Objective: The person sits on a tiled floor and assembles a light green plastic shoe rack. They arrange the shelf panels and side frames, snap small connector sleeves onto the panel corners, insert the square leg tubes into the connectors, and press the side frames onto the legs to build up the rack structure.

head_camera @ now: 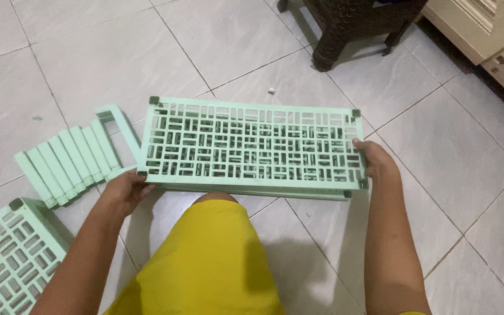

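Mint-green slotted plastic shelf panel (251, 146) — long axis nine to three o'clock — gripped at both short ends: left hand (125, 189) closed at nine, right hand (374, 158) closed at three.

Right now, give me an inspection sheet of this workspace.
Surface: pale tiled floor with dark grout lines.
Job's things: mint-green slotted plastic shelf panel, held level by both short ends; it looks stacked on a second one.
Clutter: row of green plastic posts; another slotted panel at lower left; a small white scrap.
Grippers: left hand and right hand each grip an end.
Cables: nothing seen.
Surroundings: dark wooden furniture legs, cream cabinet, yellow garment.
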